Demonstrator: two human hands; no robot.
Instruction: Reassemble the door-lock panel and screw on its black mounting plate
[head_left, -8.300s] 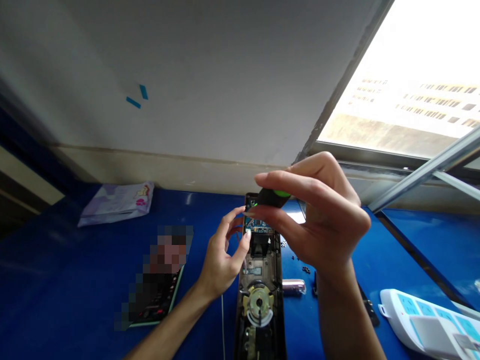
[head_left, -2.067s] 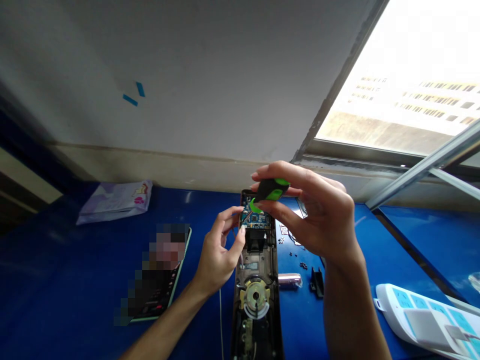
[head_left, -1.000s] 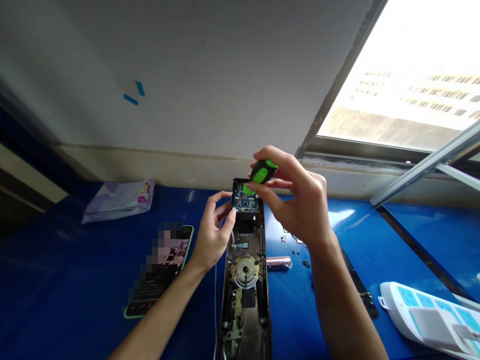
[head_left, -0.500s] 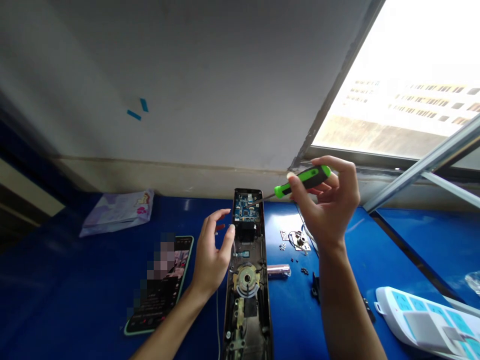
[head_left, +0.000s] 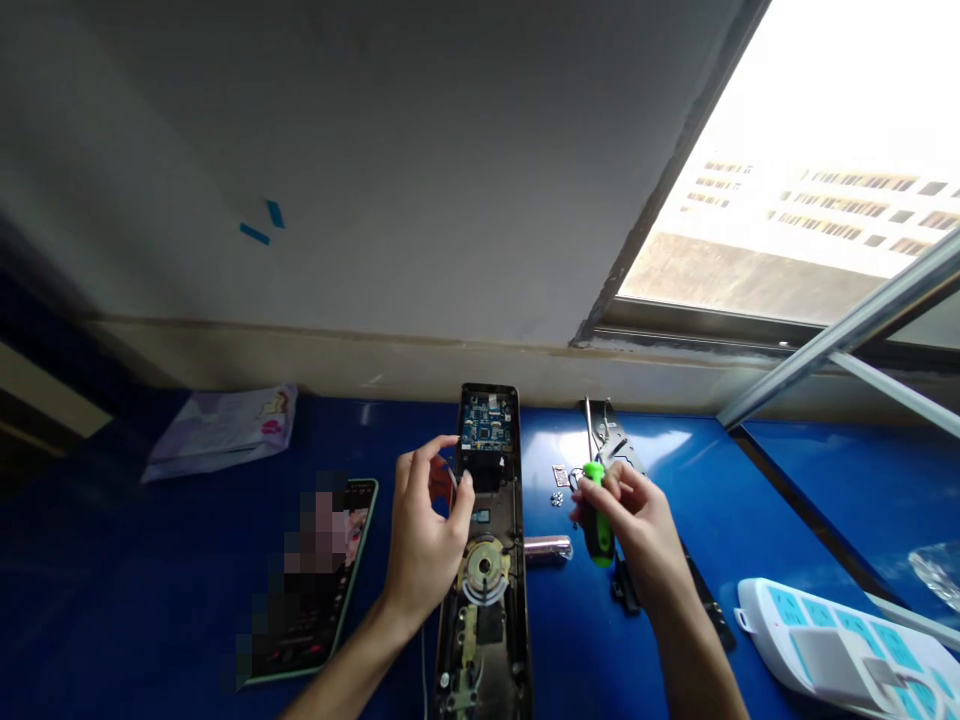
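A green and black screwdriver (head_left: 598,530) is gripped in my right hand (head_left: 637,520), its shaft pointing up and away over the table. My left hand (head_left: 427,525) rests at the left edge of a long dark housing (head_left: 506,575), which looks like an electronic door lock. Its thumb and fingers are curved and apart, at the black block below the blue circuit board (head_left: 487,425). A thin wire shows between them. Lower in the housing sits a round metal part (head_left: 485,567). Small screws (head_left: 556,498) lie right of the housing, partly near my right hand.
A phone (head_left: 319,600) lies at left, with a plastic packet (head_left: 221,430) behind it. A pink cylinder (head_left: 549,549) touches the housing's right side. A dark plate (head_left: 611,430) with parts lies beyond my right hand. A white power strip (head_left: 847,640) is at right.
My right hand has brought the screwdriver down and away from the circuit board, to the housing's right, turning its tip upward. My left hand stays at the housing's edge. The view has shifted slightly.
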